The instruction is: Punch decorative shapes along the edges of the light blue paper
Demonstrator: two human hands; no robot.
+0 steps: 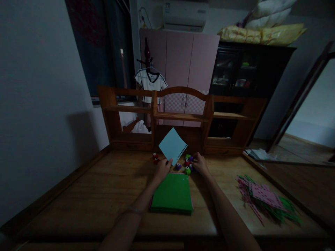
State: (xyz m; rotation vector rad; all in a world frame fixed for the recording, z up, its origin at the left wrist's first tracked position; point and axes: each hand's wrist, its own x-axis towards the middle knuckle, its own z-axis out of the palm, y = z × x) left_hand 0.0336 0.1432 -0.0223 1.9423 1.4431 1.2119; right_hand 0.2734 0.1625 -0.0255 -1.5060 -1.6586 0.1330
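Observation:
Pinched at its lower corner, a light blue sheet of paper [172, 144] is held up in my left hand [162, 169]. A row of small dark holes runs along its lower right edge. My right hand [201, 164] reaches among small coloured pieces with pale round tops that look like paper punches. Its fingers are bent against a purple punch [191, 158]; their exact grip is partly hidden. Close by are a red punch [186, 162], a green punch [187, 170] and another purple punch [178, 166]. Below my hands lies a stack of green sheets [172, 193], with pink showing at its edges.
Two red punches [155, 158] stand left of the blue sheet. On the right of the wooden table [104, 195] lies a loose heap of pink and green paper strips [267, 198] with holes. A low wooden shelf [180, 116] closes off the table's back edge.

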